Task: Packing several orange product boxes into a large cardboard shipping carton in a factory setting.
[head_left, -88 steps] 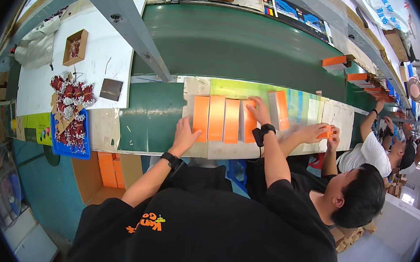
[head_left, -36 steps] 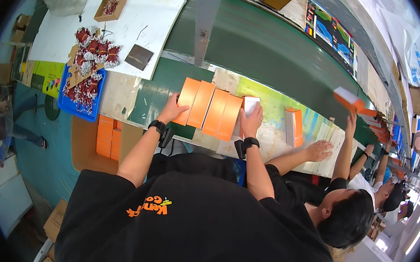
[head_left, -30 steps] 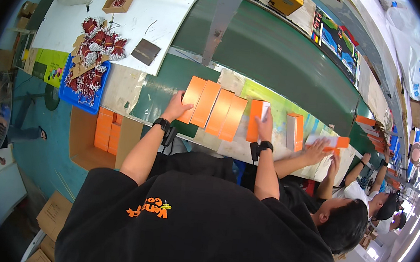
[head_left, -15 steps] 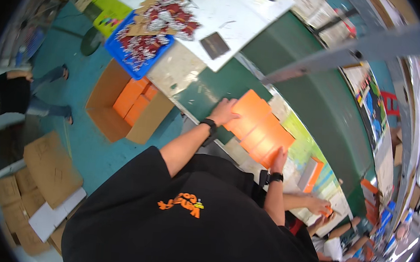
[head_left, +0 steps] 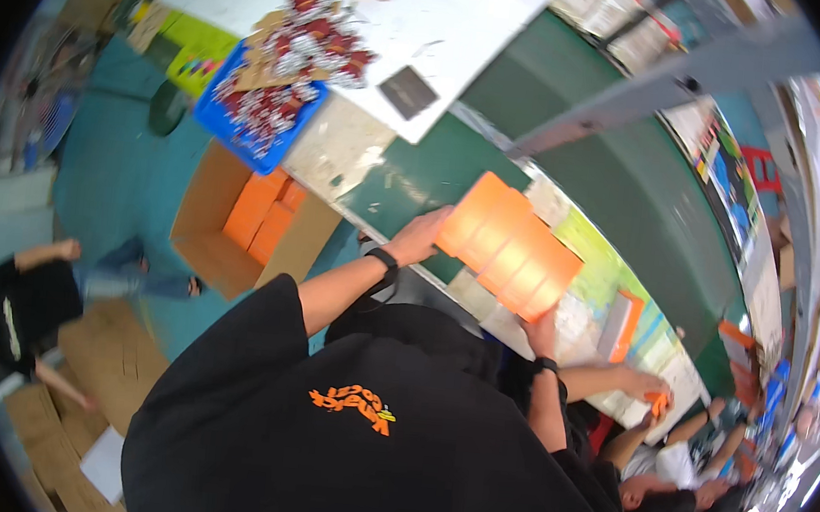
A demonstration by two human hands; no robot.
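Note:
A row of several flat orange boxes [head_left: 513, 248] is pressed together between my two hands over the table. My left hand [head_left: 420, 235] grips the row's left end, and its fingertips are partly hidden behind the boxes. At the near right end, my right hand [head_left: 542, 333] presses against the last box, its thumb up along the side. To the left of the table, an open cardboard carton [head_left: 297, 232] holds more orange boxes [head_left: 256, 211].
A blue tray [head_left: 264, 160] of red and silver pieces sits at the table's far left, beside a dark square plate [head_left: 409, 92]. An orange-and-white box [head_left: 622, 325] stands to the right, near a co-worker's hands [head_left: 650, 392]. A grey metal beam [head_left: 659, 88] crosses above the green surface.
My hands and the box row have shifted slightly toward me. At the left, a person has moved nearer to the stacked cardboard and stretches an arm over it.

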